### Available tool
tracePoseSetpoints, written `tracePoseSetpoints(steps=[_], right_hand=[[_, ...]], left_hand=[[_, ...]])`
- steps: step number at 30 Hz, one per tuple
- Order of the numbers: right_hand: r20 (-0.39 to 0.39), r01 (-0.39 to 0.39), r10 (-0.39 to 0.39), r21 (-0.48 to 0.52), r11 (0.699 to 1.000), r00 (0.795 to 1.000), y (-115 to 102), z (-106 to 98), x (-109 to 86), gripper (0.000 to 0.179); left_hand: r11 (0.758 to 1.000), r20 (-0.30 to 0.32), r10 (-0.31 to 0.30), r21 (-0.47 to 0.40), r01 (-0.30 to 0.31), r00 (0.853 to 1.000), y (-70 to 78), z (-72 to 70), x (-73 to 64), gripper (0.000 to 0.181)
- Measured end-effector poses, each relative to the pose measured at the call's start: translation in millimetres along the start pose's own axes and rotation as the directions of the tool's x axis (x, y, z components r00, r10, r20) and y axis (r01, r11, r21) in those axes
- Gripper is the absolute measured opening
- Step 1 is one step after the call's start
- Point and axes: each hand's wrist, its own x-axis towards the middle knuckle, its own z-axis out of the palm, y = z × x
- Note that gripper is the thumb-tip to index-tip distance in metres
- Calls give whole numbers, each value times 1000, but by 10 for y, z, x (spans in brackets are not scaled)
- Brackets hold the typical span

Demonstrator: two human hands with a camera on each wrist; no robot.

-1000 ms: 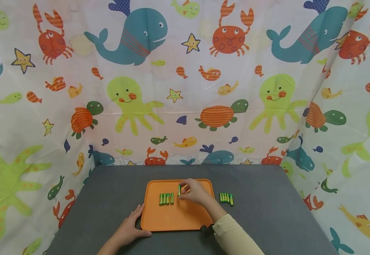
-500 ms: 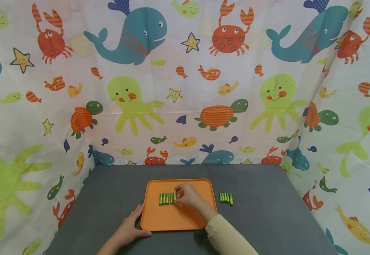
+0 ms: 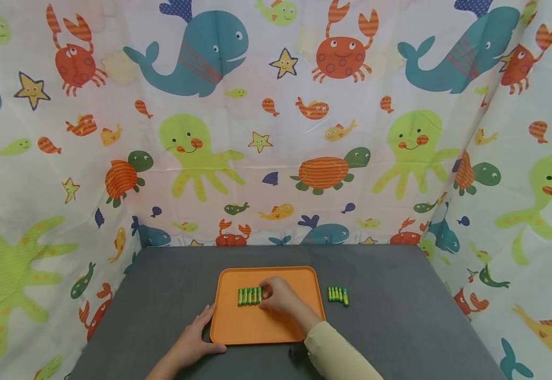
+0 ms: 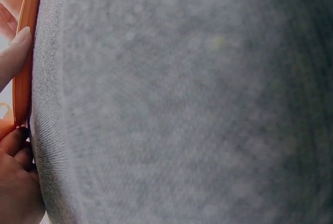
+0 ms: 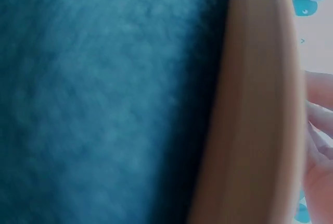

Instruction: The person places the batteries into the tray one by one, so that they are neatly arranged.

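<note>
An orange tray [image 3: 257, 330] lies on the dark table, with a side-by-side row of green and yellow batteries [image 3: 248, 296] on it. My right hand [image 3: 283, 302] pinches another battery [image 3: 260, 294] at the row's right end, close beside its neighbour; fingers partly cover it. At the tray's near left corner, my left hand [image 3: 192, 335] holds the tray, fingers along the left side and thumb at the front edge. In the left wrist view the thumb [image 4: 18, 49] presses the tray's rim [image 4: 24, 96]. The right wrist view catches only part of the right hand [image 5: 320, 182].
Several more batteries [image 3: 336, 295] lie in a group on the table [image 3: 385, 316], right of the tray. A white curtain [image 3: 276, 174] printed with sea animals encloses the table at the back and sides.
My right hand has carried its battery left and toward me, setting it in line at the right end of the row. The left hand and the tray have stayed put.
</note>
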Motion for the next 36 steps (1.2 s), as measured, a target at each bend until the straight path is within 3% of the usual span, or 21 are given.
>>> tracePoseSetpoints(steps=[15,21,36], right_hand=[[-20,-4,3,-13,1000,1000,-23,-41,-8,69],[-28,22,-22,27,999,999,-106,-123,-50,67],[-70,92,-94,-31,995,993,-346,-409,-262,62]], left_hand=[[1000,-4,3,-3,-3,1000,-38,33,28,121],[1000,-6,8,1,-8,1000,-33,30,9,119],[1000,4,14,-13,-14,1000,-4,7,-8,118]])
